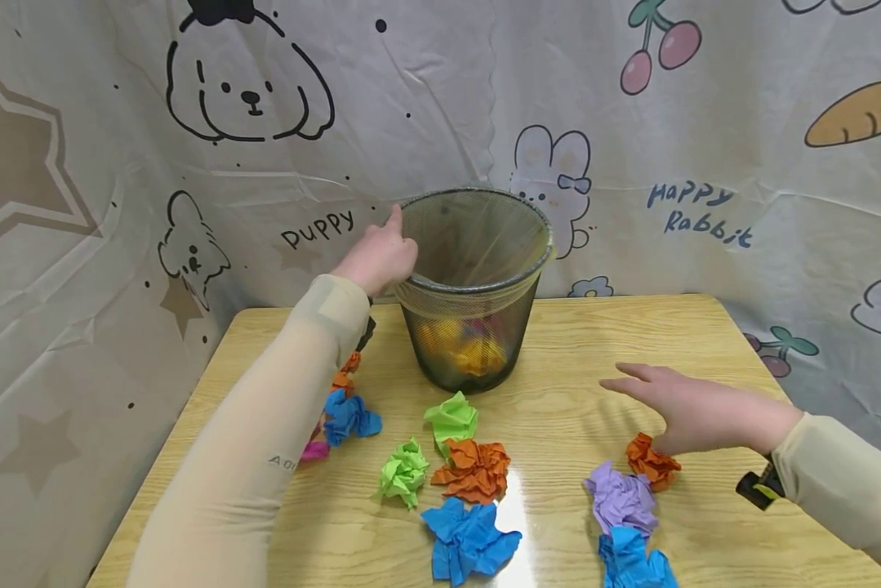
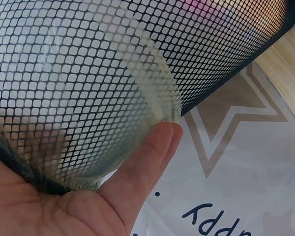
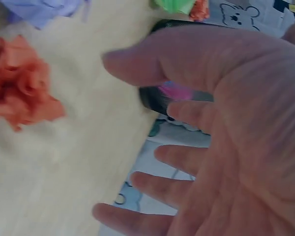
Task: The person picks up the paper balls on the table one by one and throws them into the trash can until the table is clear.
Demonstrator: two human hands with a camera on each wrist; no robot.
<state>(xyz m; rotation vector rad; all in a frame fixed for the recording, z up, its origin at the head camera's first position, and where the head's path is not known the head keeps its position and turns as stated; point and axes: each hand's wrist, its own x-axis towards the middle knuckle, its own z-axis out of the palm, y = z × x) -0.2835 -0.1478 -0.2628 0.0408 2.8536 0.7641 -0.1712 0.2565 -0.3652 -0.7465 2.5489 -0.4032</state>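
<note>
My left hand (image 1: pixel 383 255) grips the rim of a dark mesh wastebasket (image 1: pixel 509 327) on its left side. In the left wrist view, fingers (image 2: pixel 145 164) lie along the outside, by the folded-over edge of a clear plastic liner (image 2: pixel 162 93), while blurred skin shows through the mesh. Yellow and pink crumpled paper shows low inside the basket. My right hand (image 1: pixel 697 407) hovers with fingers spread and nothing in it, just above an orange paper ball (image 1: pixel 649 464). A purple paper ball (image 1: pixel 622 498) and a blue one (image 1: pixel 634 559) lie nearer the front.
Green paper balls (image 1: pixel 403 474), an orange one (image 1: pixel 477 471) and a blue one (image 1: pixel 469 539) lie in front of the basket on the wooden table (image 1: pixel 558 425). More crumpled paper (image 1: pixel 349 416) sits partly behind my left sleeve. A printed curtain (image 1: pixel 440 98) hangs behind the table.
</note>
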